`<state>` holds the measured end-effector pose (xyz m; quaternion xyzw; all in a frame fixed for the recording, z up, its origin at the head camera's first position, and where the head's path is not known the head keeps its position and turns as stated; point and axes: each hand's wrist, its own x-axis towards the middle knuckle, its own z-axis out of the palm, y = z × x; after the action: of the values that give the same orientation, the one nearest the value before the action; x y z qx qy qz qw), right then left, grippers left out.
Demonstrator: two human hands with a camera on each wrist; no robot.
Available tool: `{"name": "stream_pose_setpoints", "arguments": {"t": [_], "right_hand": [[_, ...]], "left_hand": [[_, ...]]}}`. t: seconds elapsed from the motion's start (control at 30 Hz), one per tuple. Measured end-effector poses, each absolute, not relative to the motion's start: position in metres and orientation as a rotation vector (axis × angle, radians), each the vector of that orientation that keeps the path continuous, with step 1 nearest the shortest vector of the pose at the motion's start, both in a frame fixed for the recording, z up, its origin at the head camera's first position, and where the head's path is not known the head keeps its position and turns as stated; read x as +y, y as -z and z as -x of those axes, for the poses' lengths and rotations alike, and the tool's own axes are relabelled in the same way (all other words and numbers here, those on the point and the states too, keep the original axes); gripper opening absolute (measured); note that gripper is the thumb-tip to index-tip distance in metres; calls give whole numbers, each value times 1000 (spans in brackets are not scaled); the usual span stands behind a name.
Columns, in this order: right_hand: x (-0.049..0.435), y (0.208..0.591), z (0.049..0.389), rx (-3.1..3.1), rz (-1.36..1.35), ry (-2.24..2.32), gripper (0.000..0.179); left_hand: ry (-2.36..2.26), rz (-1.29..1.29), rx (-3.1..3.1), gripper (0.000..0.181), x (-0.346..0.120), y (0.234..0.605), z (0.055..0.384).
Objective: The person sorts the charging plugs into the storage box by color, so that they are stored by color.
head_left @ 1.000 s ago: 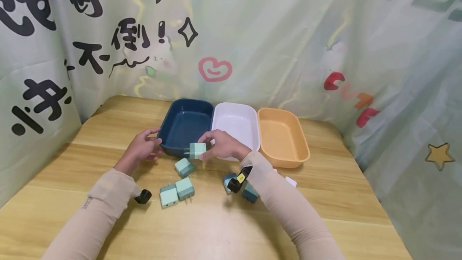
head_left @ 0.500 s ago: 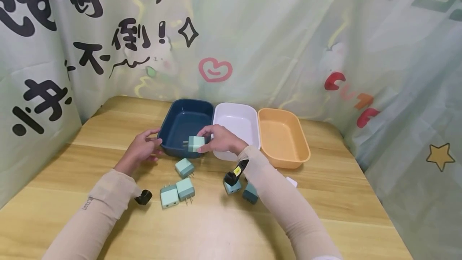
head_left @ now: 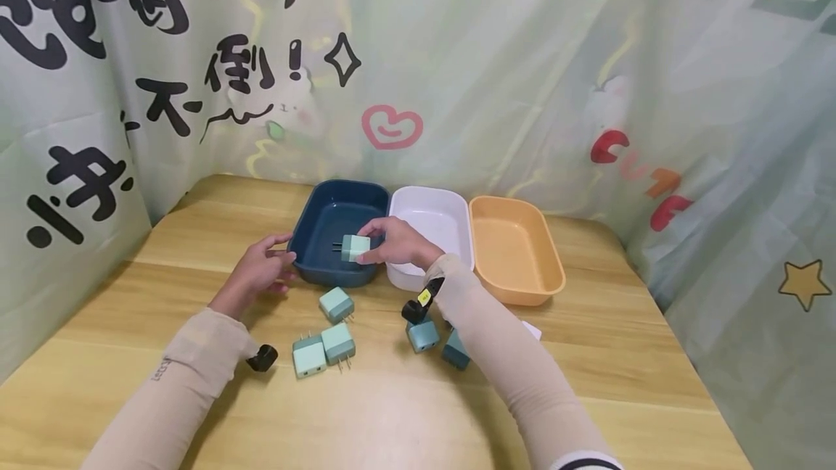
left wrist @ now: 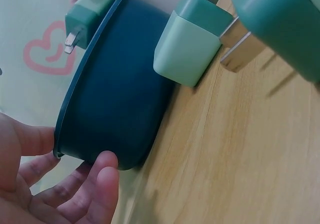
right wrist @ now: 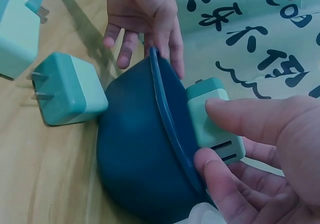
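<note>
Between the thumb and fingers of my right hand (head_left: 401,245) is a pale-green and teal USB wall charger (head_left: 355,248), its prongs pointing left. It hangs over the dark blue tray (head_left: 307,275); the right wrist view shows this charger (right wrist: 212,116) beyond the tray's rim, with slots facing the hand. My left hand (head_left: 257,267) holds the tray's left end, thumb at the rim (left wrist: 56,144) and curved fingers against the outer wall. Several more green chargers (head_left: 337,343) lie in front of the tray. Two bluer chargers (head_left: 423,336) lie near my right forearm.
A white tray (head_left: 408,278) and an orange tray (head_left: 519,296) stand in a row right of the blue one. Part of a white object (head_left: 532,330) shows past my right sleeve. A printed curtain (head_left: 496,78) hangs behind the wooden table (head_left: 392,412).
My right hand has risen and moved away from me with the charger, from the blue tray's front edge to over its inside. The left hand stays at the tray's left end.
</note>
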<state>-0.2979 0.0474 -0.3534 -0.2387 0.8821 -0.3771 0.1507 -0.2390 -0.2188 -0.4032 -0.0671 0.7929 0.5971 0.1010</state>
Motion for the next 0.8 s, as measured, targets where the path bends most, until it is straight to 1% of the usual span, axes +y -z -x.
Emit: {"name": "stream_pose_setpoints", "arguments": {"t": [0.4,0.8], "right_hand": [[43,357,313,2548,666,1089,41],[37,358,322,2553,635,1080,41]], "left_hand": [[-1777,209,2345,54,-218,404,239],[-1763,203,2341,55,-219,402,238]]}}
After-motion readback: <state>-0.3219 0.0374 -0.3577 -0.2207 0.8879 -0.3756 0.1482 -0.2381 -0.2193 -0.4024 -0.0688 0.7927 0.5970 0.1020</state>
